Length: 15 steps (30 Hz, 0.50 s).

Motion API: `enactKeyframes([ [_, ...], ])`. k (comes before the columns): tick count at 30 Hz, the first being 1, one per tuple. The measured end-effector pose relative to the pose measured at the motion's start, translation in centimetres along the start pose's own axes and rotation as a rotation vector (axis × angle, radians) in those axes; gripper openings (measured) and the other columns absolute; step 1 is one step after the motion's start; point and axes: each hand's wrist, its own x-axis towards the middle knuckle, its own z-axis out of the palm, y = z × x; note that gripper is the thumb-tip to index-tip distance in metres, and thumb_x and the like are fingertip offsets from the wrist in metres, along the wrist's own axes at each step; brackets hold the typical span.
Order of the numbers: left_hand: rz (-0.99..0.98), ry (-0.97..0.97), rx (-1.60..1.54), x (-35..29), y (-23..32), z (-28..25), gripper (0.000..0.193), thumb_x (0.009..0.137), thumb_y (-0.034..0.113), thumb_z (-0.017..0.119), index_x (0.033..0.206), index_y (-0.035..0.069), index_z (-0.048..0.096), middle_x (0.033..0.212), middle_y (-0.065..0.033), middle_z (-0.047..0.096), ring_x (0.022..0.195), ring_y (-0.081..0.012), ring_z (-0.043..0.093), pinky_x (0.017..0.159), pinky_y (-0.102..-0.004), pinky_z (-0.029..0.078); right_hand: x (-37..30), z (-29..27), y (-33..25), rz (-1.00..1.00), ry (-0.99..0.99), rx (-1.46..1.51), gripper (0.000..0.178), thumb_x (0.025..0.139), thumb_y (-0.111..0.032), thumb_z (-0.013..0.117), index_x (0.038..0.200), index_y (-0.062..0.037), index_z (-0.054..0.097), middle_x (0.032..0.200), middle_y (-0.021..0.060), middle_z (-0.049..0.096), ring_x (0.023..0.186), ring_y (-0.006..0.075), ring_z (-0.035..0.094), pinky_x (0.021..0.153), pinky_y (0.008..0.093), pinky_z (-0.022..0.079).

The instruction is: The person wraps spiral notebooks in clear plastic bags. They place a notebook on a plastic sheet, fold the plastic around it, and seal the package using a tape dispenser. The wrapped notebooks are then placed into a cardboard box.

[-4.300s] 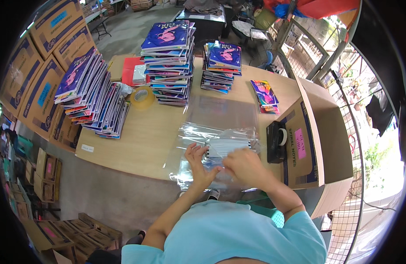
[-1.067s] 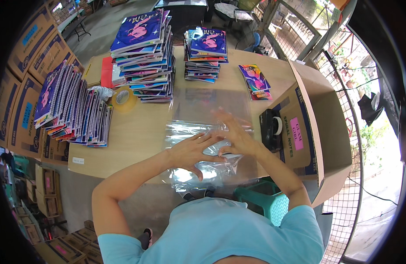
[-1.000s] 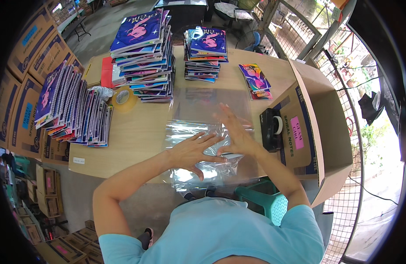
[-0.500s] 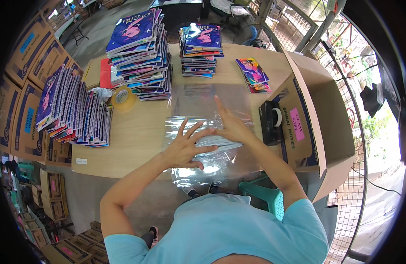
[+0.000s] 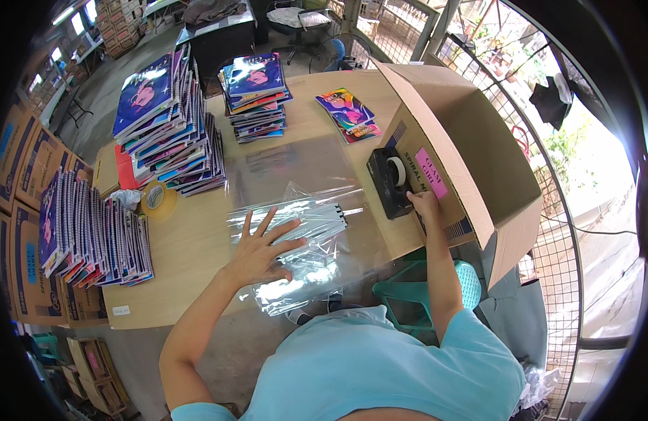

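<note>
Clear plastic sheets or bags [image 5: 313,245] lie stacked and shiny on the table in front of me, their near edge hanging past the table's front. Pressed on their left part is my left hand [image 5: 262,247], fingers spread and holding nothing. A row of small black marks [image 5: 342,216] shows at the right end of the upper folded plastic. To the right stands a black tape dispenser [image 5: 388,189] with a white roll of tape [image 5: 397,171]. My right hand [image 5: 426,205] is at its near right end, fingers bunched; what they pinch is hidden.
An open cardboard box [image 5: 471,147] stands on the right edge. Notebook stacks [image 5: 152,119] [image 5: 255,98] rise at the back, with spiral notebooks [image 5: 92,224] at left. Several loose booklets [image 5: 348,114], a yellow tape roll [image 5: 157,199] and a green stool [image 5: 436,288] are nearby.
My right hand has left the plastic and moved right to the tape dispenser. My left hand stays spread on the plastic. The view has turned to the right.
</note>
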Motion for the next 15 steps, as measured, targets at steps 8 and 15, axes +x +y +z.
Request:
enactKeyframes([
  [8, 0.023, 0.045, 0.001, -0.1, 0.0, 0.6, 0.079, 0.06, 0.071, 0.062, 0.131, 0.038, 0.05, 0.15, 0.0063, 0.033, 0.143, -0.036, 0.014, 0.109, -0.0683, 0.005, 1.3, 3.1, 2.9, 0.026, 0.074, 0.268, 0.018, 0.078, -0.014, 0.071, 0.079, 0.0037, 0.07, 0.068, 0.0141, 0.068, 0.064, 0.0254, 0.068, 0.055, 0.0386, 0.049],
  [15, 0.025, 0.037, 0.005, 0.0, -0.3, 0.7, 0.077, 0.062, 0.075, 0.058, 0.13, 0.038, 0.052, 0.149, 0.0062, 0.034, 0.143, -0.0346, 0.015, 0.109, -0.0673, 0.005, 0.8, 3.1, 1.8, 0.213, 0.009, 0.539, 0.018, 0.079, -0.017, 0.072, 0.073, -0.0005, 0.066, 0.061, 0.0051, 0.059, 0.055, 0.0149, 0.054, 0.048, 0.0305, 0.04],
])
